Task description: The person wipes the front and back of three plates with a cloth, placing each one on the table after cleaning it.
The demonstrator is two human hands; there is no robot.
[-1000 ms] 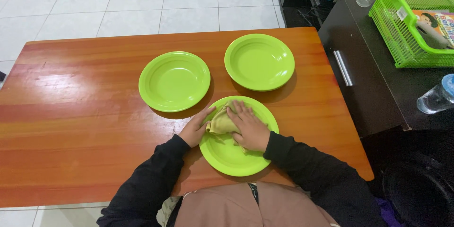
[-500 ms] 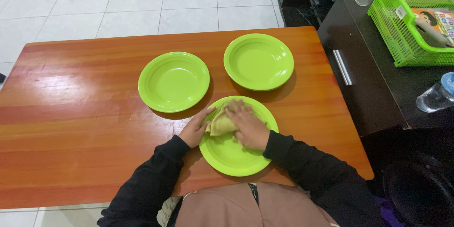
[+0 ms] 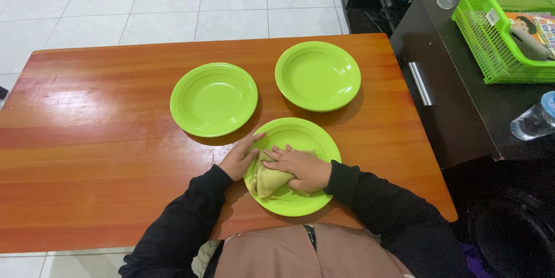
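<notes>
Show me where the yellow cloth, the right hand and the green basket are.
yellow cloth (image 3: 269, 179), head view, on its folded lower part.
right hand (image 3: 300, 168), head view, on the back of the hand.
green basket (image 3: 483, 38), head view, on its near side wall.
</notes>
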